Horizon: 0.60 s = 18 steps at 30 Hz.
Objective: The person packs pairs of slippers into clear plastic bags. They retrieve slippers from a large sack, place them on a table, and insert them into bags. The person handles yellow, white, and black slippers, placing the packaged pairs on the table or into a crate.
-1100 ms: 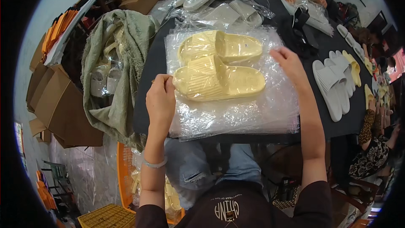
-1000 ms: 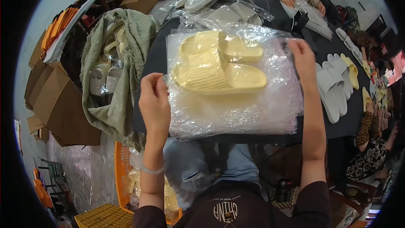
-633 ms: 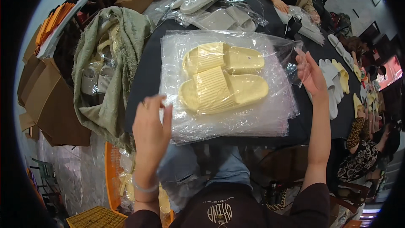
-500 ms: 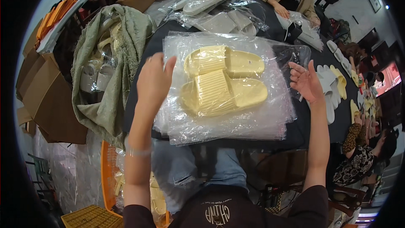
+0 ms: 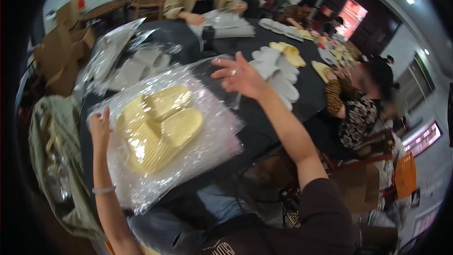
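A pair of pale yellow slides [image 5: 163, 130] with ribbed straps lies side by side in a clear plastic bag [image 5: 137, 193]. The bag rests on a stack of flat clear bags [image 5: 222, 137] on the dark-covered table. At the bag's left edge is my left hand [image 5: 100, 130], its fingers curled in against the plastic and the thumb up. My right hand [image 5: 238, 75] hovers over the table just beyond the stack's far right corner. Its fingers are spread and hold nothing. White slides [image 5: 278, 78] and a yellow pair [image 5: 289, 53] sit to its right.
Bagged grey slides [image 5: 139, 66] lie at the table's far left. A green woven sack [image 5: 52, 160] stands left of the table, near cardboard boxes [image 5: 59, 61]. Opposite, a person [image 5: 203, 0] handles a pile of clear bags [image 5: 224, 23]. Another person [image 5: 363, 104] sits at the right.
The view has swung to the right, so the table and slides appear farther left. My left hand's fingers have curled at the bag's edge; my right hand stays spread.
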### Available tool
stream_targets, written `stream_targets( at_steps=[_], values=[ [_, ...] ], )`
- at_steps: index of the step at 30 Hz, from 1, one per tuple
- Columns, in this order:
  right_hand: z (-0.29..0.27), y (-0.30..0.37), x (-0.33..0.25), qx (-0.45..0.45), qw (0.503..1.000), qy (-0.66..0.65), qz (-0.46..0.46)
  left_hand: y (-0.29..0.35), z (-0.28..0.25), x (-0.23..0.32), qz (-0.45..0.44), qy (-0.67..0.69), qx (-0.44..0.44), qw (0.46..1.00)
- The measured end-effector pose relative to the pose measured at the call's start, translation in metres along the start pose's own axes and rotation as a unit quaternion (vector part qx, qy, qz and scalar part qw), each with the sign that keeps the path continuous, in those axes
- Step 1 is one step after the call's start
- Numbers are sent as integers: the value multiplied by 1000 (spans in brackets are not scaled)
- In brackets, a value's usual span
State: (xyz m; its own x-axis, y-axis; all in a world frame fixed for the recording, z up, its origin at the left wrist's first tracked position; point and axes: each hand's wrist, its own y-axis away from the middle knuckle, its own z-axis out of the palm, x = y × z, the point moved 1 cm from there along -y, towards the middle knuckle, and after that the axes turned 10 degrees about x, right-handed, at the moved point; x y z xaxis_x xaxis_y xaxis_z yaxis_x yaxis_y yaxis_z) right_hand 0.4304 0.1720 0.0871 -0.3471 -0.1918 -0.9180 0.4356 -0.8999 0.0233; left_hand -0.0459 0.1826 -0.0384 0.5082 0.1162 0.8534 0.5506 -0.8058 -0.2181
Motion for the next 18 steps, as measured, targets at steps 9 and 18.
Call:
stream_targets(
  at_steps=[9,18],
  values=[
    [-13,34,-2,-23,982,190,-5,-23,-22,-26,-44,232,-24,971],
    [-32,9,61,-70,985,136,82,108,-65,24,317,-90,4,944]
  ],
)
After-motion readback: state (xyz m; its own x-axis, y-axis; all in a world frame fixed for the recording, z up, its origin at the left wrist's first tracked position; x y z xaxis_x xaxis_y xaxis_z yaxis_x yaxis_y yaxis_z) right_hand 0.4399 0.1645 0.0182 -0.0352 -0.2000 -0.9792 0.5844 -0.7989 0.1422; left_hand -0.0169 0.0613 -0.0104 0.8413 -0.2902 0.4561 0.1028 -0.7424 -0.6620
